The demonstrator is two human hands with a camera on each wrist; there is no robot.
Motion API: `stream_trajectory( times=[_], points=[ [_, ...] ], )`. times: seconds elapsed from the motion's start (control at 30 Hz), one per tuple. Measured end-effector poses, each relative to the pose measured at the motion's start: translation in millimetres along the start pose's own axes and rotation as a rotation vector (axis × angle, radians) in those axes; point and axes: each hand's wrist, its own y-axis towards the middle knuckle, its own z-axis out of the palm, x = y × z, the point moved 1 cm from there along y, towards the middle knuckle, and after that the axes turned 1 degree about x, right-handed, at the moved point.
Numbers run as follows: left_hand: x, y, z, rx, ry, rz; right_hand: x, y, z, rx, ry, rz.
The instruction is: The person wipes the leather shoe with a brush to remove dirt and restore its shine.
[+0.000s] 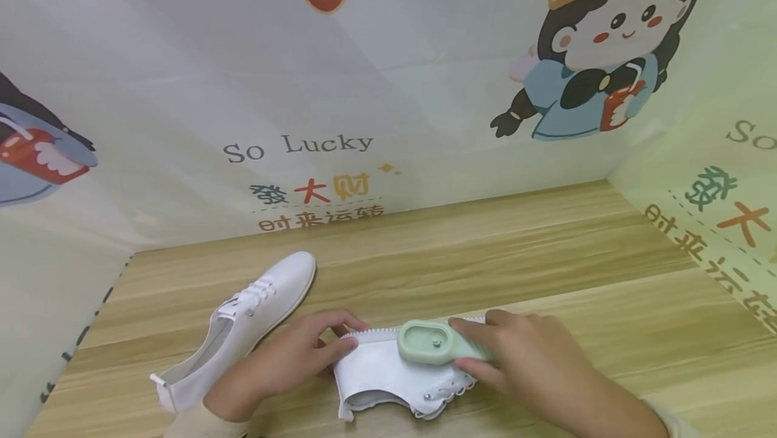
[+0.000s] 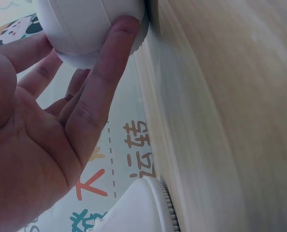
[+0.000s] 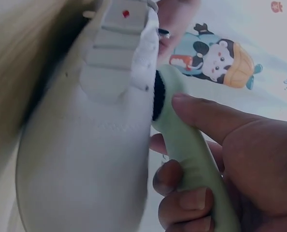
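A white lace-up shoe [image 1: 379, 370] lies on its side on the wooden table, its sole edge toward the back wall. My left hand [image 1: 303, 347] grips its heel end between thumb and fingers; in the left wrist view, a finger lies along the white heel [image 2: 88, 29]. My right hand [image 1: 534, 350] holds a pale green shoe brush [image 1: 425, 342] by its handle. In the right wrist view, the brush's dark bristles [image 3: 159, 96] meet the side of the shoe near the laces. Part of the toe is hidden behind the right hand in the head view.
A second white shoe [image 1: 267, 296] stands upright to the left, toe pointing toward the back. The wood-grain table [image 1: 485, 256] is enclosed by pale printed walls [image 1: 182, 87] at the back and both sides.
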Motion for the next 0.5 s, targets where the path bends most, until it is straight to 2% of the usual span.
stream_trajectory(
  times=[0.17, 0.33, 0.5],
  points=[
    [-0.2, 0.4, 0.3, 0.003, 0.003, -0.008, -9.3, -1.0, -6.4, 0.062, 0.012, 0.031],
    [-0.9, 0.2, 0.0, -0.002, 0.008, -0.006, -22.4, -1.9, -16.3, 0.135, 0.077, 0.086],
    [-1.0, -0.1, -0.2, -0.004, -0.001, -0.003, -32.9, -4.2, -24.8, 0.171, 0.115, 0.112]
  ],
)
